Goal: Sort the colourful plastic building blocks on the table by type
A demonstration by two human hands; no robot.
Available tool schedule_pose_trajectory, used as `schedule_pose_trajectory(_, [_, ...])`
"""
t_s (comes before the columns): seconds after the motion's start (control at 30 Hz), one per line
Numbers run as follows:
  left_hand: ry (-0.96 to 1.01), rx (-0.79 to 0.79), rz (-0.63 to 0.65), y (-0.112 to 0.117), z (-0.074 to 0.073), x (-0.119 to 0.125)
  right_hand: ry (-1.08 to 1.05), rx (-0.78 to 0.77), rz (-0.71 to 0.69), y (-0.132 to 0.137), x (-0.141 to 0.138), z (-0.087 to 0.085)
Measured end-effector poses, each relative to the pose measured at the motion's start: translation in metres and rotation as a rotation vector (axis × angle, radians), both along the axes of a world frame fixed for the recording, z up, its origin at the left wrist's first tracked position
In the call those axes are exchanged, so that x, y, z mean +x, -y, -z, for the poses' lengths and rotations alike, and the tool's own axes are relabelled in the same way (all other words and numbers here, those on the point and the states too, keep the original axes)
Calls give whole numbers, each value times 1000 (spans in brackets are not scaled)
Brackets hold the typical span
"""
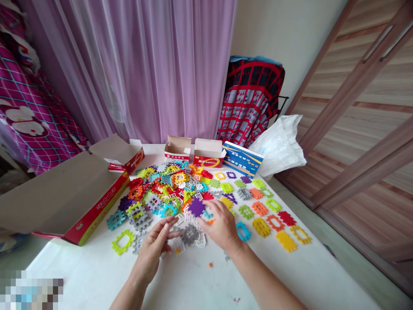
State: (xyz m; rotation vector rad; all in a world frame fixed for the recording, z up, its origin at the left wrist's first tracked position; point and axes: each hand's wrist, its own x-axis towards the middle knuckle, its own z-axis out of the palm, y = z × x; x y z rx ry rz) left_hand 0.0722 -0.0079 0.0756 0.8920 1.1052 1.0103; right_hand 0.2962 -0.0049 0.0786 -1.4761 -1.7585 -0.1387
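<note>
White table (97,267), heap of interlocking plastic waffle pieces (164,189) as reference point. Left hand (151,254) at the heap's near edge, open, fingers apart and curled slightly up, nothing visible in it; a grey piece (189,234) lies just beside it. Right hand (219,226) is at the heap's near right edge, fingers together and bent down among the pieces, close to a purple piece (196,207); whether it grips anything cannot be told. Right of the heap, single pieces (261,211) lie apart in loose rows, roughly by colour, perhaps so that each shape shows. Left of the heap, an open cardboard box (64,202) lies on its side. Behind the heap stand two small open boxes (176,148) (208,153), within reach, and a blue carton (243,158).
</note>
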Motion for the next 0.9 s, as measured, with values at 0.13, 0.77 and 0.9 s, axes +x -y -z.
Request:
schedule_pose_trajectory(0.13, [-8,-19,-49,-3,6,-5,-142,-287,429,-42,104,-15])
schedule_pose_trajectory(0.77, [-129,-134,-74,-10,23,-9,54,-749,885,-124,237,12])
schedule_pose_trajectory(0.9, [-147,-127,-77,-10,19,-9,55,-735,855,-124,238,14])
